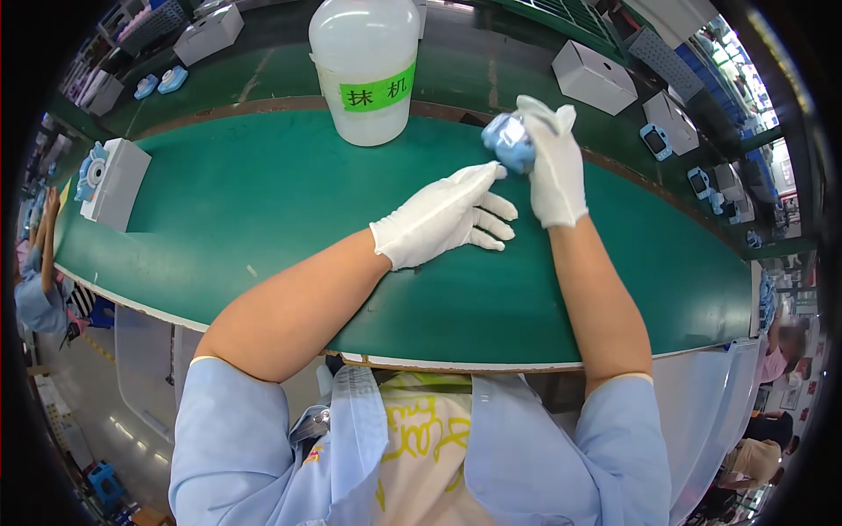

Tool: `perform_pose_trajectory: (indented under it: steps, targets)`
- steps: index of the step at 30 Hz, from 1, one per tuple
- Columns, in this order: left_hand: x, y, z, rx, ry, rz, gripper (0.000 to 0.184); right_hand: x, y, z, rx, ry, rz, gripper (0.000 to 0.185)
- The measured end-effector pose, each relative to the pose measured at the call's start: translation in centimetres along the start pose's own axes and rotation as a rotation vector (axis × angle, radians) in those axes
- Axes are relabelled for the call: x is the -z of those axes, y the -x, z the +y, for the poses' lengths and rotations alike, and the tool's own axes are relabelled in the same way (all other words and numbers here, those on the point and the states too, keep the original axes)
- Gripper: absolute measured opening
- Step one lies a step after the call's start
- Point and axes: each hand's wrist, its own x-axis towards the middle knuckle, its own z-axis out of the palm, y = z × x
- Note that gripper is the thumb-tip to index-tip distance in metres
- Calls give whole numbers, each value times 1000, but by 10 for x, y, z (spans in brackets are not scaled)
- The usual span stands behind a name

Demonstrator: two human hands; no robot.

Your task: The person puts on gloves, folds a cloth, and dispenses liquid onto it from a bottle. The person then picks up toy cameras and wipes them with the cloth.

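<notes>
In my gloved right hand is a small light-blue toy camera with a shiny, reflective face, held up above the green work surface. The fingers close on its right side, and part of it is hidden behind the glove. My left hand, also in a white glove, reaches in from the lower left with its fingers apart. Its foremost fingertip is right at the toy camera's lower edge; whether it touches I cannot tell. Nothing shows in the left hand.
A big translucent jug with a green label stands at the back of the bench. On the left, a white box has a blue toy camera against it. Beyond the bench, a dark belt carries white boxes and several blue devices.
</notes>
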Motion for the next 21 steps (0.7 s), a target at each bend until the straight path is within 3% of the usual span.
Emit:
perform_pose_trajectory:
  steps: [2, 5, 8, 9, 10, 12, 14, 16, 18, 21]
  targets:
    - [-1, 1, 2, -3, 6, -17, 50, -4, -35, -6, 116, 301, 120, 25]
    - [-2, 4, 3, 3, -52, -36, 49, -4, -95, -5, 322, 939, 11, 22]
    - [-2, 3, 5, 26, -45, -47, 47, -6, -141, 37, 788, 1575, 10, 19]
    - [-5, 5, 7, 42, -47, -31, 46, -8, -145, 46, 1009, 1772, -219, 26]
    - [-6, 5, 7, 44, -62, -30, 46, -25, -119, 9, 640, 1720, -312, 34]
    - [-6, 6, 8, 45, -89, -25, 45, -20, -136, 60, 921, 1507, -130, 35]
    - [-5, 6, 8, 43, -107, -25, 45, -15, -157, 44, 928, 1395, -379, 38]
    - [-5, 7, 7, 49, -116, -22, 45, 13, -154, 19, 395, 815, -270, 38]
    - [-6, 6, 8, 55, -117, -13, 45, 44, -149, -7, 46, 290, -17, 38]
    - [-4, 3, 9, 71, -68, -28, 44, 168, -196, 30, -73, 532, 306, 45]
